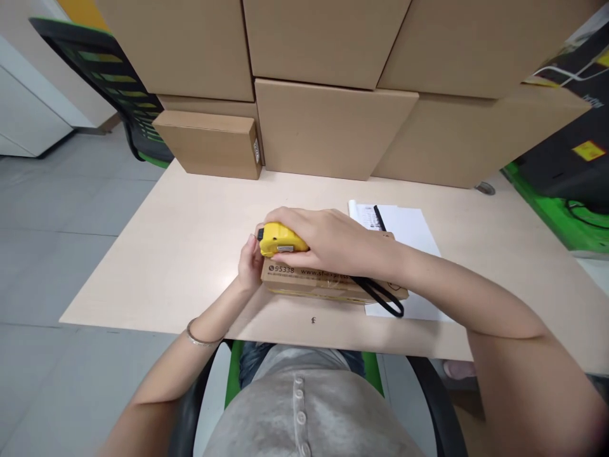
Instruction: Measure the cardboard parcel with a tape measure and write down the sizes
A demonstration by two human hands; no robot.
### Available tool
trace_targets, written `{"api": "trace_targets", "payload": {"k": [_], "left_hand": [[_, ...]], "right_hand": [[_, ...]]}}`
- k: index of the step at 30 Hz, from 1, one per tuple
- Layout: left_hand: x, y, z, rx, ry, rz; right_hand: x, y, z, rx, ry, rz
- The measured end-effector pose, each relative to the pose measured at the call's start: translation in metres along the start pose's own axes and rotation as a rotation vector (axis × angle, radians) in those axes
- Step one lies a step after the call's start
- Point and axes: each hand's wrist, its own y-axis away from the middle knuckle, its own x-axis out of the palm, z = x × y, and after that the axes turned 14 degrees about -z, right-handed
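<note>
My right hand (333, 238) is wrapped round a yellow tape measure (280, 240), held just above the left part of a small cardboard box (304, 273). The tape measure's black end points left. At the box's left end is my left hand (250, 263), curled with the thumb up, close to that black end. Its other fingers are mostly hidden, so what it grips does not show. Printed lettering runs along the box. A black strap loop (385, 298) hangs over the box's near right side. My right forearm covers part of the box.
White paper sheets (419, 228) lie under and behind the box, with a black pen-like stick (379, 218) on them. Large cartons (328, 127) form a wall along the back of the table (143, 266). A flat carton (214, 146) stands at the back left.
</note>
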Motion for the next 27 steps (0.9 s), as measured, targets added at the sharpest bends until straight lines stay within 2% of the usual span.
{"api": "trace_targets", "payload": {"k": [2, 5, 8, 12, 15, 17, 22, 27], "left_hand": [[-0.002, -0.002, 0.003, 0.017, -0.004, -0.002], [-0.002, -0.004, 0.006, 0.072, 0.037, 0.012], [0.0, -0.005, 0.004, 0.071, 0.06, 0.064], [0.0, -0.005, 0.0, 0.066, 0.042, 0.073], [0.0, -0.005, 0.0, 0.061, 0.024, 0.075], [-0.001, -0.005, 0.001, 0.071, 0.023, 0.067], [0.0, -0.006, 0.0, 0.103, 0.004, 0.065], [0.001, -0.005, 0.0, 0.089, 0.028, 0.037]], "right_hand": [[0.0, 0.006, -0.001, 0.014, -0.005, -0.01], [-0.011, 0.032, -0.009, 0.07, 0.008, -0.055], [-0.035, 0.076, -0.024, 0.214, 0.049, -0.106], [-0.069, 0.142, -0.045, 0.421, 0.13, -0.199], [-0.081, 0.173, -0.056, 0.524, 0.126, -0.228], [-0.081, 0.179, -0.058, 0.554, 0.103, -0.238], [-0.073, 0.173, -0.058, 0.542, 0.104, -0.252], [-0.079, 0.174, -0.055, 0.564, 0.147, -0.287]]}}
